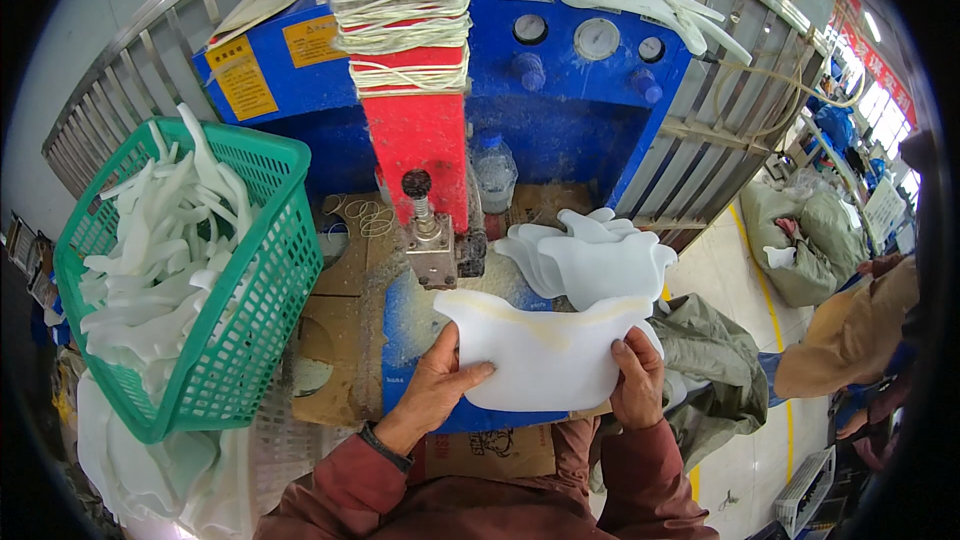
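Note:
Between my hands is a white, curved foam-like sheet (545,370) with a pale yellowish streak running just below its upper edge. My left hand (436,385) grips its left side, thumb on the front face. My right hand (637,380) pinches the right side, thumb also in front; the fingers behind are hidden. Just beyond the sheet's upper left corner stands the metal head (432,250) of a red machine arm (405,140). A pile of similar white sheets (600,265) lies behind the held one, to the right.
At left, a green plastic basket (250,330) holds many white strips. A blue machine body (560,30) with gauges spans the back. A clear bottle (494,175) stands beside the red arm. Greenish-grey fabric (715,360) hangs at right, and another person's sleeve (850,335) shows farther right.

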Demonstrator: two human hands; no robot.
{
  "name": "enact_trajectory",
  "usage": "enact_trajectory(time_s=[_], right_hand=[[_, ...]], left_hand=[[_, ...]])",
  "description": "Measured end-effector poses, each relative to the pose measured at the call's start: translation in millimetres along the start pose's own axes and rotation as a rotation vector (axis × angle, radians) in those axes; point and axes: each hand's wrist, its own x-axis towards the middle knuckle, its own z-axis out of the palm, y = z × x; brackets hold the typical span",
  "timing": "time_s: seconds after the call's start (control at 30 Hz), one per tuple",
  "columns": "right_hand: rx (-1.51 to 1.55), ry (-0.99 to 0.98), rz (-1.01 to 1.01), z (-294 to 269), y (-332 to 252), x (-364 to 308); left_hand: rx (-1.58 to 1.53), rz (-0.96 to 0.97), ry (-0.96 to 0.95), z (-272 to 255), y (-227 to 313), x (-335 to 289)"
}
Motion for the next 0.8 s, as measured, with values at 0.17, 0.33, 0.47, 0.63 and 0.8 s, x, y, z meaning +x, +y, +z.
enact_trajectory(time_s=[0.17,0.33,0.47,0.63,0.8], right_hand=[[0.019,0.044,0.015,-11,15,-9],[-0.317,0.124,0.141,-15,41,-16],[-0.271,-0.027,0.067,-12,61,-29],[-1.107,-0.051,0.031,-21,101,-30],[-1.574,-0.035,-0.059,-38,115,-30]], left_hand=[[0.067,0.018,0.060,-1,-3,-7],[0.035,0.015,0.102,-12,-10,-25],[0.132,-0.017,0.155,-26,-19,-43],[0.292,-0.285,0.307,-55,-35,-74],[0.440,-0.404,0.220,-73,-24,-113]])
